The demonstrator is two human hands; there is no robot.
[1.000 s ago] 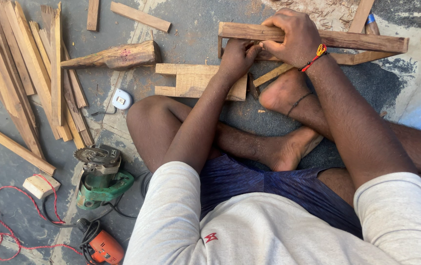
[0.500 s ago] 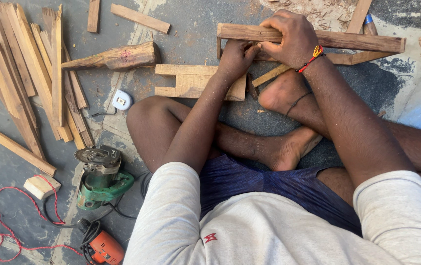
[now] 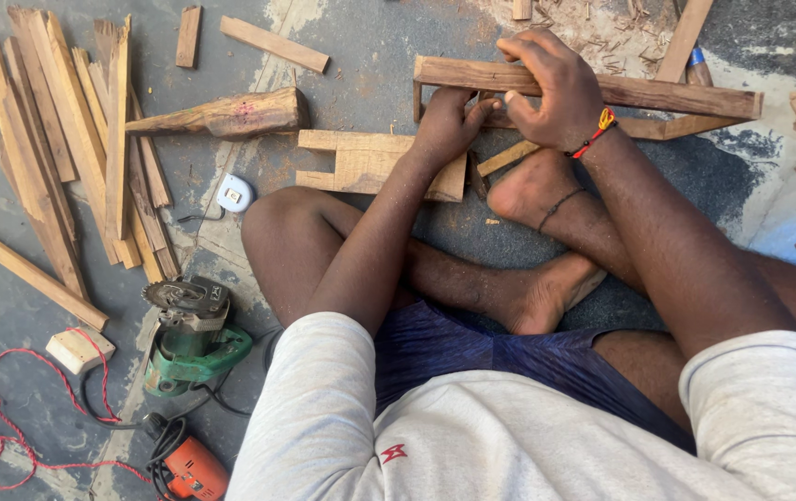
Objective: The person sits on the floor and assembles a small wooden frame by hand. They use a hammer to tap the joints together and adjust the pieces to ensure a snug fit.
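Partly hidden, right hand [image 3: 554, 91] and left hand [image 3: 446, 125] grip wooden bar [image 3: 676, 95].

Single head cam, looks straight down, close over the lap; wooden frame [image 3: 602, 90] at 12 o'clock, green power tool [image 3: 192, 339] at 8.
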